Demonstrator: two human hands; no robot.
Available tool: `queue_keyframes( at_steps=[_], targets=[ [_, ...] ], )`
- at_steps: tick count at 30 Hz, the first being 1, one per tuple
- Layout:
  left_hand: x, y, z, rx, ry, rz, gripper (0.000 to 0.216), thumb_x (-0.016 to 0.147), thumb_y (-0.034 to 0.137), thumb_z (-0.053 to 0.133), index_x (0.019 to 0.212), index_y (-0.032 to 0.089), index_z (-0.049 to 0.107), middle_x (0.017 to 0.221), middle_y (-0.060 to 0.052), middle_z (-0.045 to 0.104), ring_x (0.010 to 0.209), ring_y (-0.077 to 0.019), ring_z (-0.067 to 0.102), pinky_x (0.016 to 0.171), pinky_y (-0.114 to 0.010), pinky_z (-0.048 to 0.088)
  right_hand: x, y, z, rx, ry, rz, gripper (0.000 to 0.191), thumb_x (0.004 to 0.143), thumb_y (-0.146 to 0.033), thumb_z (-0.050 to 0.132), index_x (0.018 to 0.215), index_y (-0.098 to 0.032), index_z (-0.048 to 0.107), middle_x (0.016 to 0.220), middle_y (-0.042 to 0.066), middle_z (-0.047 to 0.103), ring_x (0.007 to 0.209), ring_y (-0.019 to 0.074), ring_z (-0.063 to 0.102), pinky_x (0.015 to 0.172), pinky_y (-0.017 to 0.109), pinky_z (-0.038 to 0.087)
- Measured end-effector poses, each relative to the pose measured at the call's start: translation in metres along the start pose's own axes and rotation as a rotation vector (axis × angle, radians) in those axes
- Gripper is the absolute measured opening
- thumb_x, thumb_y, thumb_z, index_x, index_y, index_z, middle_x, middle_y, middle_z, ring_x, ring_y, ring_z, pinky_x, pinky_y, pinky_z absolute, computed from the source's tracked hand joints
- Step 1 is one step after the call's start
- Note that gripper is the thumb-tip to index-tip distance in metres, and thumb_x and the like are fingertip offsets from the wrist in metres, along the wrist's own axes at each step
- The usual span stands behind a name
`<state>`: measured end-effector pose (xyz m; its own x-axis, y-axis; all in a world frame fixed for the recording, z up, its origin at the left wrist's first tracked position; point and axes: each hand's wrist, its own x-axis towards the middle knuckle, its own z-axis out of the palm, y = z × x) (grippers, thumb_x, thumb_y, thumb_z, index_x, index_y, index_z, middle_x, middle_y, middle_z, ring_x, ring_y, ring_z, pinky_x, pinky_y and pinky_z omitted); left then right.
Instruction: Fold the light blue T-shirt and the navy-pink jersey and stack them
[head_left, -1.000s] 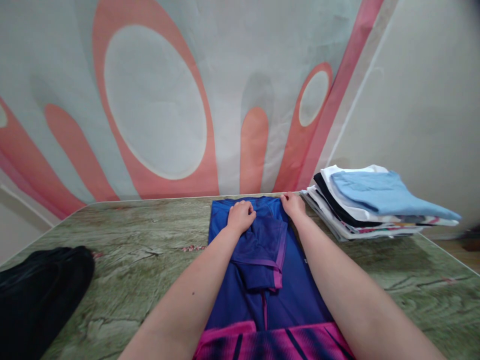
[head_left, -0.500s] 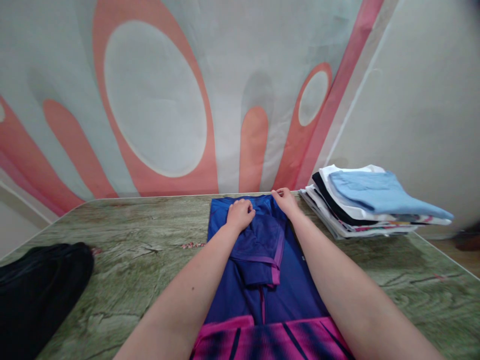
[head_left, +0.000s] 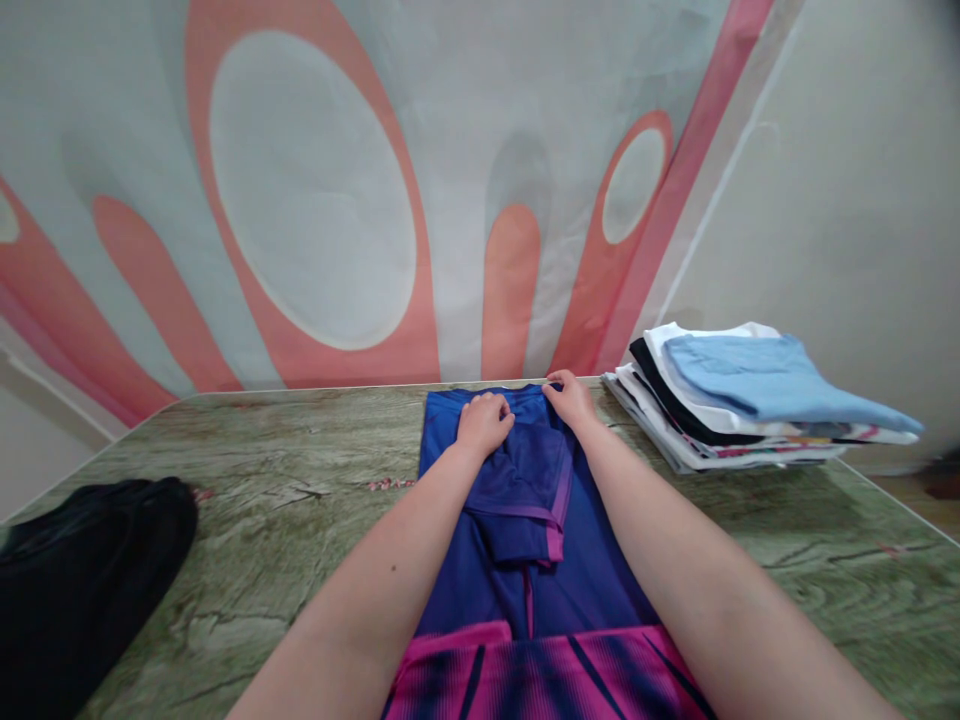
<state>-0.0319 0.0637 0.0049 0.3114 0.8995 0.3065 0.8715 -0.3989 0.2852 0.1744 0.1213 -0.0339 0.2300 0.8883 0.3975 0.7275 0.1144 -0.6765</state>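
A blue and purple sports shirt [head_left: 491, 590] with a pink patterned lower part lies lengthwise on the table in front of me. One of its sleeves is folded inward over the middle, its pink-edged cuff pointing toward me. My left hand [head_left: 486, 422] rests on the folded part near the far end, fingers curled into the fabric. At the far right corner of the shirt, my right hand [head_left: 570, 400] pinches the blue edge between thumb and fingers. Both forearms stretch along the shirt's sides and cover parts of it.
A stack of folded clothes [head_left: 720, 410], light blue on top, stands at the right near the table's back edge. Black clothing [head_left: 97, 570] lies at the left. The wood-patterned table [head_left: 300, 500] meets a wall with a printed covering [head_left: 465, 150] behind.
The view has shifted slightly, so everything sits a little further right and higher. Both hands keep nearly the same places on the shirt.
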Motion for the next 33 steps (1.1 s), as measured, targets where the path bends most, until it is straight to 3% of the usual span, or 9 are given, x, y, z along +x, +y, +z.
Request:
queue_keyframes(
  at_steps=[4,8,11,13,16,24,29,33],
  targets=[
    [0.003,-0.004,-0.012,-0.037,0.061,-0.014,0.01,0.086,0.032,0.057,0.088,0.024,0.063,0.096,-0.004,0.063,0.096,-0.0214,0.056,0.083,-0.032,0.043,0.0,-0.003,-0.002,0.029,-0.062,-0.061,0.028,0.074,-0.017,0.061,0.099,-0.026,0.066,0.097,-0.001,0.072,0.093,0.0191,0.065,0.088,0.033,0.048],
    [0.008,-0.035,-0.031,0.057,0.319,-0.314,0.021,0.092,0.033,0.046,0.105,0.024,0.061,0.112,-0.008,0.059,0.111,-0.0263,0.051,0.09,-0.04,0.041,0.001,-0.002,-0.004,0.056,-0.09,-0.096,0.028,0.076,-0.012,0.055,0.096,-0.025,0.07,0.097,-0.002,0.073,0.093,0.0177,0.065,0.09,0.032,0.048],
    [0.009,-0.059,-0.033,0.109,0.217,-0.483,0.027,0.09,0.037,0.05,0.112,0.026,0.061,0.119,-0.01,0.057,0.114,-0.0308,0.048,0.093,-0.047,0.039,0.003,-0.001,-0.002,0.062,-0.114,-0.116,0.023,0.079,-0.017,0.056,0.094,-0.026,0.072,0.096,-0.002,0.073,0.093,0.0183,0.066,0.09,0.032,0.049],
    [0.009,-0.065,-0.029,0.112,0.12,-0.451,0.031,0.087,0.034,0.054,0.118,0.031,0.059,0.122,-0.008,0.057,0.115,-0.0304,0.048,0.096,-0.049,0.037,0.003,0.0,0.001,0.064,-0.144,-0.133,0.023,0.079,-0.016,0.057,0.091,-0.027,0.074,0.095,-0.003,0.074,0.094,0.0179,0.067,0.09,0.031,0.049],
    [0.009,-0.063,-0.023,0.11,0.112,-0.385,0.04,0.085,0.025,0.054,0.124,0.037,0.054,0.119,-0.006,0.059,0.115,-0.0283,0.049,0.096,-0.048,0.038,0.003,0.002,0.003,0.067,-0.18,-0.159,0.027,0.078,-0.012,0.056,0.089,-0.028,0.075,0.097,-0.003,0.074,0.096,0.0171,0.066,0.093,0.03,0.048],
    [0.015,-0.074,-0.032,-0.071,0.089,-0.611,0.025,0.072,0.02,0.06,0.09,0.034,0.071,0.105,-0.001,0.069,0.104,-0.0278,0.058,0.087,-0.042,0.043,0.0,0.003,-0.002,0.089,-0.204,-0.201,0.032,0.08,-0.011,0.053,0.099,-0.025,0.074,0.105,-0.001,0.073,0.104,0.0164,0.064,0.098,0.031,0.047],
    [0.018,-0.084,-0.034,-0.204,0.014,-0.516,0.028,0.072,0.015,0.056,0.085,0.03,0.075,0.091,0.002,0.074,0.088,-0.0201,0.065,0.08,-0.032,0.048,-0.002,0.002,-0.003,0.077,-0.245,-0.223,0.034,0.08,-0.011,0.052,0.1,-0.027,0.074,0.104,-0.002,0.073,0.102,0.0171,0.066,0.096,0.034,0.049],
    [0.019,-0.088,-0.037,-0.261,-0.004,-0.394,0.044,0.07,0.005,0.048,0.099,0.024,0.075,0.094,0.001,0.075,0.084,-0.0162,0.067,0.077,-0.025,0.05,-0.001,-0.001,-0.006,0.056,-0.229,-0.224,0.036,0.08,-0.01,0.051,0.103,-0.027,0.073,0.114,0.0,0.069,0.11,0.0173,0.062,0.101,0.035,0.045]
  ],
)
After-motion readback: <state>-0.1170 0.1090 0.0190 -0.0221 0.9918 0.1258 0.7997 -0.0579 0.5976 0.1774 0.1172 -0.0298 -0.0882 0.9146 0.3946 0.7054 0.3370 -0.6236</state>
